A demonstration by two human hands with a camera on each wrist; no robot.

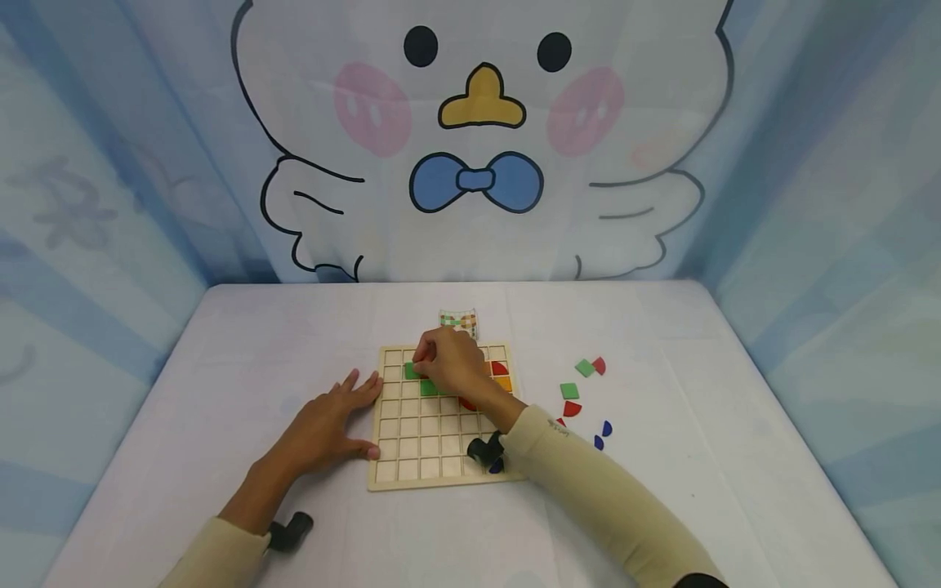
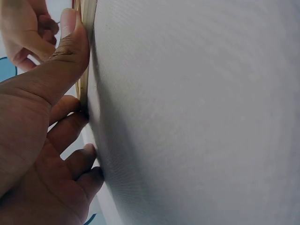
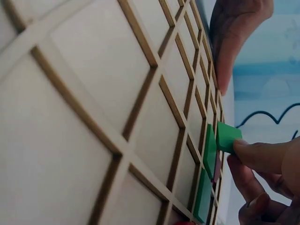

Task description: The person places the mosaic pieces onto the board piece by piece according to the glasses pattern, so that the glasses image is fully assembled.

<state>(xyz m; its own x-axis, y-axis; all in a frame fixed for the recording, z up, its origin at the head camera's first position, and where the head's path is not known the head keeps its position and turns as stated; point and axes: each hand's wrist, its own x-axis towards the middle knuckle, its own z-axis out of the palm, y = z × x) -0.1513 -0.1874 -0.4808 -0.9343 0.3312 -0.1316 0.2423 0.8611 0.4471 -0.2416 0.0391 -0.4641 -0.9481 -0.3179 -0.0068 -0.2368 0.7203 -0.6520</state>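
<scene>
A wooden grid board point(image 1: 419, 447) lies flat on the table. My left hand point(image 1: 323, 425) is at its left side, fingers spread, with thumb and fingertips at the board's edge. Over the upper part of the grid, my right hand point(image 1: 456, 363) pinches a green square tile point(image 3: 228, 137) between thumb and finger, and the tile is tilted above the cells. Other green tiles point(image 3: 202, 197) sit in the grid below it. A red quarter-circle piece point(image 1: 499, 368) and an orange tile point(image 1: 503, 383) lie in cells towards the right. My right hand and forearm hide part of the board.
Behind the board's top edge is a small patterned card point(image 1: 458, 318). Loose pieces are scattered to the right, among them a green tile point(image 1: 569, 390), a red piece point(image 1: 572, 408) and a blue piece point(image 1: 607, 428). A printed curtain point(image 1: 478, 237) hangs behind the table.
</scene>
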